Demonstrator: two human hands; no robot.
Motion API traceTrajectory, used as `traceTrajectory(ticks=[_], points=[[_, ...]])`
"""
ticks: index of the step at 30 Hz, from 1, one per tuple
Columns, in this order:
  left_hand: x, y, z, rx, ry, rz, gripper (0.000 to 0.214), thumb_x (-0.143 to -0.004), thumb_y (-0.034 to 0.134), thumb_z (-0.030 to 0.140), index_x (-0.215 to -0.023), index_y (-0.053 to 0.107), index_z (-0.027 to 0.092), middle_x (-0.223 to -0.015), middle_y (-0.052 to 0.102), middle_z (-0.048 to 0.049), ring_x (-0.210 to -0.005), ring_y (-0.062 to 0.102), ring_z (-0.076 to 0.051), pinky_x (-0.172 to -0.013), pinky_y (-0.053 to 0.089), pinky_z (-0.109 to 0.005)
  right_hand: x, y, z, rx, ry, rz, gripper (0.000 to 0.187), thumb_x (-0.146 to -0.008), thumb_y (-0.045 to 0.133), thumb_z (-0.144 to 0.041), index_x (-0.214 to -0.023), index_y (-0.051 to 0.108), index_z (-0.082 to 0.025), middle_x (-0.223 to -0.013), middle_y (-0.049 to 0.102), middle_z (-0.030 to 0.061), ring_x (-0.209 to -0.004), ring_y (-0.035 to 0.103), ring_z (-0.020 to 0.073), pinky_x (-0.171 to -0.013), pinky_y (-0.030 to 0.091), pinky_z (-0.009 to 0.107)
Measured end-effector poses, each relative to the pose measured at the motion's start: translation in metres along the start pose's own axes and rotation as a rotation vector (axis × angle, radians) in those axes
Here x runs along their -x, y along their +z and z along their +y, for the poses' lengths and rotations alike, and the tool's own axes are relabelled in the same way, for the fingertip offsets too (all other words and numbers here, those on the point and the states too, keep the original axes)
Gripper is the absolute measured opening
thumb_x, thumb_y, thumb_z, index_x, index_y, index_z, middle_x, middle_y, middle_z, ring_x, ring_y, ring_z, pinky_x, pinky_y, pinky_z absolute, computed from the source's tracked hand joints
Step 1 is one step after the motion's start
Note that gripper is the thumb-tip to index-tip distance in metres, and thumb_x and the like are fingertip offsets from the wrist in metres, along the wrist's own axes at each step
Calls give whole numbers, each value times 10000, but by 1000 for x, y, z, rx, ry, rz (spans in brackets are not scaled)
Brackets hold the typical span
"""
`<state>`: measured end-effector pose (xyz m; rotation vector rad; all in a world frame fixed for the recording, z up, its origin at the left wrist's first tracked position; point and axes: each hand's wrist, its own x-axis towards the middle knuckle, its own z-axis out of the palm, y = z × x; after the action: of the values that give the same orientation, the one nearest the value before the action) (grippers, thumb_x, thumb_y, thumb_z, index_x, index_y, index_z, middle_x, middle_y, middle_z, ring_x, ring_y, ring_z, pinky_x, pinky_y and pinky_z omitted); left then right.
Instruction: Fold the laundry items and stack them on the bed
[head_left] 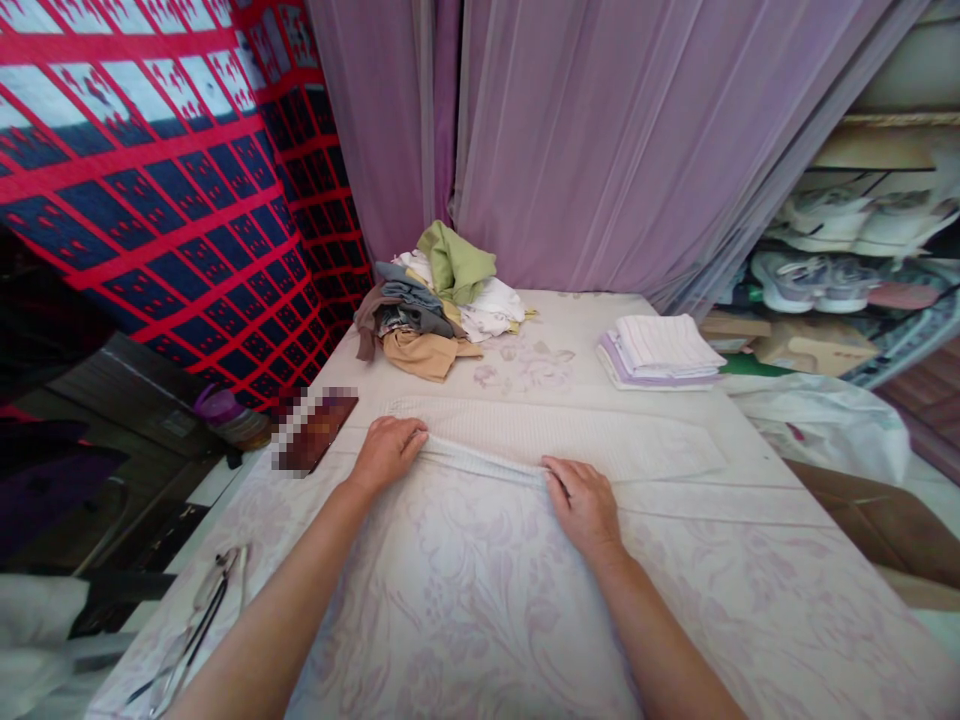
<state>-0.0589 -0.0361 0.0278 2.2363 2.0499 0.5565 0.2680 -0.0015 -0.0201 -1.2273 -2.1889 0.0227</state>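
A long, pale, finely striped garment [517, 430] lies flat across the table, folded into a narrow strip; its exact kind cannot be told. At its near edge on the left, my left hand [388, 450] is closed, thumb and fingers pinching the cloth. Further right along that same edge, my right hand [583, 500] also grips the fabric between thumb and curled fingers. Between the two hands the edge is slightly raised and creased. The garment's right end tapers off beyond my right hand.
A heap of mixed clothes [442, 300] sits at the back left. Folded cloths [660, 350] are stacked at the back right. A phone [322, 430] and eyeglasses [202, 610] lie along the left side of the floral-covered table [480, 600]. Shoes [817, 280] stand on a rack at right.
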Motion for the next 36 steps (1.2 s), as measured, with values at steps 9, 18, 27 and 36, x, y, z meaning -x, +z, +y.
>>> traceTrajectory(ticks=[9, 18, 27, 36], points=[[8, -7, 9, -28, 76, 227, 210, -906, 488, 342, -832, 623, 200, -801, 663, -34, -827, 579, -200, -833, 382, -369, 2, 1, 1, -38, 25, 32, 207, -910, 431, -268, -923, 625, -197, -851, 692, 44, -825, 599, 190, -757, 383, 315], [37, 5, 9, -155, 131, 256, 138, -862, 591, 276, -964, 667, 222, -999, 642, -68, -958, 548, -231, -858, 398, -396, 1, 0, 1, -37, 22, 17, 181, -897, 433, -239, -873, 608, -201, -805, 676, 31, -796, 590, 192, -747, 371, 313], [20, 4, 5, -257, 138, 199, 91, -868, 582, 252, -876, 667, 221, -1032, 654, -66, -968, 549, -245, -867, 407, -424, 1, -1, 1, -32, 16, 16, 179, -886, 443, -228, -854, 618, -207, -800, 676, 26, -793, 586, 186, -741, 363, 308], [32, -4, 5, -186, 179, 175, 157, -913, 473, 206, -863, 622, 200, -1179, 623, -97, -1122, 519, -255, -951, 382, -447, 2, -1, 0, -42, 32, 3, 168, -877, 457, -223, -865, 624, -212, -833, 683, 34, -816, 587, 192, -757, 368, 318]])
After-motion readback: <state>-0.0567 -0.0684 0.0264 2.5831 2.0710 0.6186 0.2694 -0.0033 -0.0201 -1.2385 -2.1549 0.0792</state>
